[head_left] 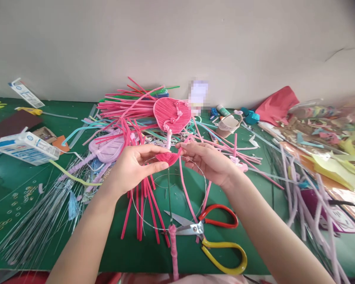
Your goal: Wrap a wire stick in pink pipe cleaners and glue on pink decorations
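Between my hands is a small pad of deep-pink pipe cleaner rows [169, 158] at the top of a round wire frame [146, 221]. My left hand [139, 163] pinches the pad between thumb and fingers. At its right end my right hand [205, 159] grips the pink pipe cleaner with thumb and forefinger. A green stem [169, 197] runs down from the pad to a handle wrapped in pink [173, 248]. Scissors [199, 228] with one red and one yellow loop lie open beside the handle. Behind my hands rests a finished pink heart-shaped fan [173, 115].
Pink pipe cleaners [127, 106] are piled at the back, with a lilac fan [108, 146] nearby. Thin wires [44, 221] and a milk carton [26, 148] lie left. A paper cup [227, 125], pale pipe cleaners [319, 205] and paper scraps [334, 169] occupy the right.
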`<state>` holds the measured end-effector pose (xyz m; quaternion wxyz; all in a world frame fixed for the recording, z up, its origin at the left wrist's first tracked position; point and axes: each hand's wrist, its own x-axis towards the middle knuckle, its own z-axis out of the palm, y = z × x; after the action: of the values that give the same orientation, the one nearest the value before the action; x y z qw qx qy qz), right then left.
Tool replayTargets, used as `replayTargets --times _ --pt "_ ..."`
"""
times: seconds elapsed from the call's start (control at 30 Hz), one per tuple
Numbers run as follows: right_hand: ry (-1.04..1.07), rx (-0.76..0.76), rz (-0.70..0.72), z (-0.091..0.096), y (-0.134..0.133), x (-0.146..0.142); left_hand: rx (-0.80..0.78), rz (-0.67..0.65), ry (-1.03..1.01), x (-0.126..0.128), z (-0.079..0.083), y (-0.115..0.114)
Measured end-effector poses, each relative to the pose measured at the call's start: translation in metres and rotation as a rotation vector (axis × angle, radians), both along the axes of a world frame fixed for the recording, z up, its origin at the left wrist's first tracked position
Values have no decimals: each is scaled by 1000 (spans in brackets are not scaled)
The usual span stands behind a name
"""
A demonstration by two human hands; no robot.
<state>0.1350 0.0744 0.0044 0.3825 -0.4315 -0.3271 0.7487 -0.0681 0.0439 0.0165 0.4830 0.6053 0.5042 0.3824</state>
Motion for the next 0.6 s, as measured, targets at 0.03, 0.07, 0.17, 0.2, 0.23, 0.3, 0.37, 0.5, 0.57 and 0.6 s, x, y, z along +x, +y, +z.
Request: replayTargets --times 0.03,0.07,0.17,0.2,0.23,0.3,0.37,0.5,0.57,0.6 --pt "11 -16 3 0 0 0 -1 2 -3 0 0 0" --pt "20 -27 6 0 0 0 -1 3 -2 0 1 0" --pt "38 -36 17 1 0 0 0 -15 16 -1 2 0" --pt "43 -33 20 1 0 0 -1 -24 22 -2 2 0" --pt "46 -30 23 1 0 0 -1 -30 27 -2 2 0" --pt "51 -23 30 0 0 -1 -2 -35 32 -3 1 0" --pt "56 -14 43 0 1 -3 -8 -46 25 -3 2 1" --pt "45 -14 56 0 1 -7 -35 -108 62 -8 10 9" --pt "38 -8 70 1 1 -8 -20 -165 137 -13 19 15" --pt "36 0 78 3 1 -9 -7 -206 178 -15 24 18"
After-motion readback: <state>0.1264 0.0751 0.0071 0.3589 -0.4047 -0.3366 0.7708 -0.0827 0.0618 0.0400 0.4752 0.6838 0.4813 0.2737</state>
